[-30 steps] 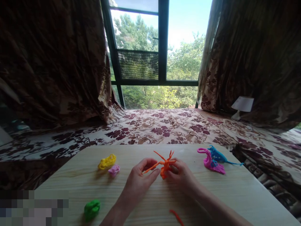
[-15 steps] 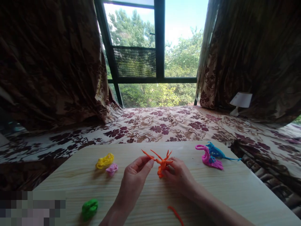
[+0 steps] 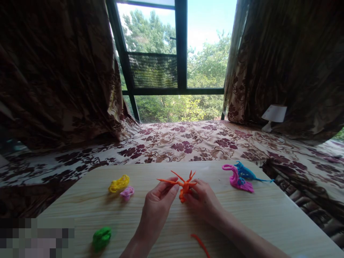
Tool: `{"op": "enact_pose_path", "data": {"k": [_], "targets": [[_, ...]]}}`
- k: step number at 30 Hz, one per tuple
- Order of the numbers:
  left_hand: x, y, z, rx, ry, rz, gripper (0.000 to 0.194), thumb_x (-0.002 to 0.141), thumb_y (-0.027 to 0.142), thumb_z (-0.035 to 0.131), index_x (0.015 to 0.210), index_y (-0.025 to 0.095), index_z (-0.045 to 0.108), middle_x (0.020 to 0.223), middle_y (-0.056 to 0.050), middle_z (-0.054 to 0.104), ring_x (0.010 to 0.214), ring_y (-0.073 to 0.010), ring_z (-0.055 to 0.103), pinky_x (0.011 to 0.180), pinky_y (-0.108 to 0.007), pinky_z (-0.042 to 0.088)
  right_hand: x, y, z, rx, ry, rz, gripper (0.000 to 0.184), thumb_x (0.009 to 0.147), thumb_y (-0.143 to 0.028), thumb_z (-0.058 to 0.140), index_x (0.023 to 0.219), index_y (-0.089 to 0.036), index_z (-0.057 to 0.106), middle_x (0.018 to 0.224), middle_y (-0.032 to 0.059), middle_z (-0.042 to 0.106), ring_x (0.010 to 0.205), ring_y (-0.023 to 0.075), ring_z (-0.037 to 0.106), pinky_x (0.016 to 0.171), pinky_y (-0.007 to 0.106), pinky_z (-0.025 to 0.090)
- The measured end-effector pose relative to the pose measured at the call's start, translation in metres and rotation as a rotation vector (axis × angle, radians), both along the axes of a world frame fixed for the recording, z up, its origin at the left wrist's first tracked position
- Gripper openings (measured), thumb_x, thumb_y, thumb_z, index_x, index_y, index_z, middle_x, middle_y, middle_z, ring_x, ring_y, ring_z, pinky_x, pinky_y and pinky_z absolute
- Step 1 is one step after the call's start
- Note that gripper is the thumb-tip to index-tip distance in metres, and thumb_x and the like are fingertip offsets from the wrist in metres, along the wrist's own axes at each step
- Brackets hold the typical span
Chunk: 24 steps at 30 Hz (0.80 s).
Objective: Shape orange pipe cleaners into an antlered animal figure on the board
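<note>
Both hands work an orange pipe-cleaner figure (image 3: 184,185) with several thin legs sticking up, held just above the wooden table (image 3: 268,218). My left hand (image 3: 158,204) pinches one orange strand that points left. My right hand (image 3: 202,199) grips the figure's twisted body from the right, fingers closed round it.
On the table lie a yellow bundle (image 3: 118,183) and a small pink bundle (image 3: 127,192) at the left, a green bundle (image 3: 101,238) near the front left, a loose orange strand (image 3: 200,244) at the front, and pink (image 3: 236,180) and blue (image 3: 245,172) twisted figures at the right. A small white lamp (image 3: 273,115) stands at the back right.
My left hand has pulled one orange strand from low and angled to level, pointing left. The right hand keeps its hold on the figure. The view has shifted slightly.
</note>
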<state>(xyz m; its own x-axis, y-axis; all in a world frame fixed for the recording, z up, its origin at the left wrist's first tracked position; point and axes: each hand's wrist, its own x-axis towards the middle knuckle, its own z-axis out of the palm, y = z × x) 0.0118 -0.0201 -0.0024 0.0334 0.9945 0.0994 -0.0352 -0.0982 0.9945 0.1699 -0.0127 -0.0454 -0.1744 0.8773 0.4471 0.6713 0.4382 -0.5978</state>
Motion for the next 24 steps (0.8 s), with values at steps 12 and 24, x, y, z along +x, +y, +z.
{"op": "enact_pose_path", "data": {"k": [12, 24], "targets": [[-0.001, 0.004, -0.011, 0.133, 0.16, 0.013, 0.025, 0.072, 0.03, 0.062, 0.094, 0.019, 0.065, 0.093, -0.003, 0.069, 0.087, -0.0166, 0.062, 0.081, -0.026, 0.049, 0.001, 0.0, -0.001, 0.025, -0.011, 0.004, 0.007, 0.079, -0.026, 0.057, 0.084, -0.023, 0.062, 0.08, 0.0014, 0.06, 0.079, 0.0167, 0.053, 0.074, 0.028, 0.038], [-0.001, 0.005, -0.012, 0.177, 0.29, 0.096, 0.029, 0.07, 0.036, 0.063, 0.092, 0.018, 0.059, 0.081, -0.002, 0.064, 0.077, -0.0154, 0.06, 0.072, -0.025, 0.047, 0.001, -0.002, 0.0, 0.028, -0.012, -0.002, 0.009, 0.079, -0.027, 0.057, 0.085, -0.022, 0.062, 0.08, 0.0017, 0.06, 0.08, 0.0167, 0.054, 0.075, 0.028, 0.038]]}}
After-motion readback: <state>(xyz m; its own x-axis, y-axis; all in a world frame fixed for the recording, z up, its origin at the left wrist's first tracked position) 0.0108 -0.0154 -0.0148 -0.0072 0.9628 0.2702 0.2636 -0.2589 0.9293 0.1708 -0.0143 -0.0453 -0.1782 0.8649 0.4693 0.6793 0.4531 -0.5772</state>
